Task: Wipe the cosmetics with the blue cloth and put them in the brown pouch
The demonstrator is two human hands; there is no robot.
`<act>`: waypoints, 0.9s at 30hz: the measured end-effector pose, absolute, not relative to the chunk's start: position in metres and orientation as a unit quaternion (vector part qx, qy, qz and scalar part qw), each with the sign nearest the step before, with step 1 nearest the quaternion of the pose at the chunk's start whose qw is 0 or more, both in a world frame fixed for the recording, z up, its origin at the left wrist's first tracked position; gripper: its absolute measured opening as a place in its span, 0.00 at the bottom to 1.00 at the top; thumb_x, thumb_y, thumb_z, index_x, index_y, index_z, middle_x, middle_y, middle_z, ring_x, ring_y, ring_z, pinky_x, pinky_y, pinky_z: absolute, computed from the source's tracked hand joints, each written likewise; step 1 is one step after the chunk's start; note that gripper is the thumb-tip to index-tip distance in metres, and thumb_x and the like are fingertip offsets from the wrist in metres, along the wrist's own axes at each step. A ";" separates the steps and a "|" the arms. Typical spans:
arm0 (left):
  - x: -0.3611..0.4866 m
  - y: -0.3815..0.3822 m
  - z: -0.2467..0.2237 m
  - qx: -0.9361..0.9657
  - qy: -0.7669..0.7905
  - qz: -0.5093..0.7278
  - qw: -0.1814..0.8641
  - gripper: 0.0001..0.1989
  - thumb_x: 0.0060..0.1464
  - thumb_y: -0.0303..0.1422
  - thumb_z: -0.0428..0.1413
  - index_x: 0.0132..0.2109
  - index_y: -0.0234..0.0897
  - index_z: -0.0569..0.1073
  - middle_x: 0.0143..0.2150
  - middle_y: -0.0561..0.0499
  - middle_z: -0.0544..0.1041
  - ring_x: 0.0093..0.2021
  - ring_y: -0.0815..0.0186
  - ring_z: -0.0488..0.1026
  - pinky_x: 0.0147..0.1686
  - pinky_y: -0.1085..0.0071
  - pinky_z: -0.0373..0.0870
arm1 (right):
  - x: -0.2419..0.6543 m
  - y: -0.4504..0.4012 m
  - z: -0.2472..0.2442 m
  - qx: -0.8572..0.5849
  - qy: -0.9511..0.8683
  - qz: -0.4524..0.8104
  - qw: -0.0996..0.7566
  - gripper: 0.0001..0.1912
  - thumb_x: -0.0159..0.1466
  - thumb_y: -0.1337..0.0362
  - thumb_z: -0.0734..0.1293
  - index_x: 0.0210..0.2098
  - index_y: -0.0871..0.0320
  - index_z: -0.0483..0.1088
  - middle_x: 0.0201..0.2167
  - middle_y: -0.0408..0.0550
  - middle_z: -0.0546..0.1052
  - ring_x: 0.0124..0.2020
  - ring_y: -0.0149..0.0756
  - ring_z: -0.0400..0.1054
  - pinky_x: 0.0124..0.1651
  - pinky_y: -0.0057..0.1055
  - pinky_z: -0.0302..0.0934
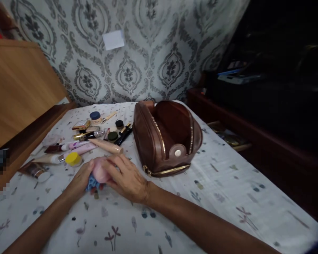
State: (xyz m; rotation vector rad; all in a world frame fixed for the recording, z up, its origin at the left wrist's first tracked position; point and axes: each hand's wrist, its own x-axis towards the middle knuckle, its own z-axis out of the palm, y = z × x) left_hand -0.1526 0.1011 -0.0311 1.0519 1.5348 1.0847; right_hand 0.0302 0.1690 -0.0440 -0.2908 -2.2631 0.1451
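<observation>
Both hands meet low over the near side of the cloth-covered surface. A smooth, pink rounded object point(99, 171) is between them, its exact kind unclear. My left hand point(82, 177) is closed round its left side, with a crumpled blue fabric piece point(92, 183) showing beneath. My right hand point(128, 179) curls its fingers over the pink object's right side. Just beyond the fingers lie a beige tube point(106, 145) and a yellow-lidded jar point(73, 159). To the right stands a brown cosmetic bag point(148, 141), its gold zipper undone and its top gaping; its inside is dark.
Several cosmetics lie scattered at the left, among them a blue-lidded jar point(95, 117), a dark green lid point(112, 136) and a pink tube point(81, 149). A wooden panel point(23, 77) borders the left side. Patterned wall point(127, 70) rises behind; a dark red ledge point(228, 121) runs along the right.
</observation>
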 end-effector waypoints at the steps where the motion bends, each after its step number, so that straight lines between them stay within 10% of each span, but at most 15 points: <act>1: -0.151 0.100 -0.027 0.430 0.641 0.440 0.459 0.35 0.55 0.62 0.49 0.48 0.33 0.74 0.15 0.54 0.70 0.13 0.67 0.64 0.09 0.77 0.56 | 0.031 0.168 -0.040 -0.119 -0.903 0.057 0.409 0.19 0.72 0.61 0.60 0.59 0.65 0.64 0.51 0.59 0.73 0.52 0.44 0.64 0.55 0.41 0.67; 17: -0.051 0.132 0.074 0.607 0.562 0.508 0.239 0.22 0.63 0.52 0.50 0.47 0.39 0.73 0.21 0.57 0.71 0.16 0.69 0.67 0.13 0.75 0.62 | 0.138 0.174 0.051 -0.169 -0.789 0.113 0.579 0.20 0.67 0.63 0.68 0.56 0.62 0.66 0.50 0.57 0.73 0.53 0.43 0.68 0.56 0.38 0.69; 23: -0.025 0.152 0.070 0.841 0.392 0.303 -0.217 0.11 0.64 0.30 0.53 0.51 0.38 0.76 0.47 0.45 0.79 0.46 0.58 0.77 0.44 0.64 0.76 | 0.185 0.211 0.065 -0.309 -0.733 0.151 0.587 0.23 0.60 0.62 0.73 0.54 0.56 0.68 0.48 0.52 0.73 0.51 0.45 0.69 0.52 0.41 0.69; 27: -0.027 0.155 0.057 0.854 0.339 0.184 -0.350 0.19 0.60 0.21 0.51 0.56 0.38 0.75 0.56 0.41 0.76 0.57 0.51 0.72 0.47 0.59 0.76 | 0.195 0.228 0.076 -0.345 -0.790 0.121 0.492 0.25 0.57 0.66 0.74 0.53 0.61 0.70 0.47 0.53 0.73 0.48 0.44 0.71 0.50 0.39 0.69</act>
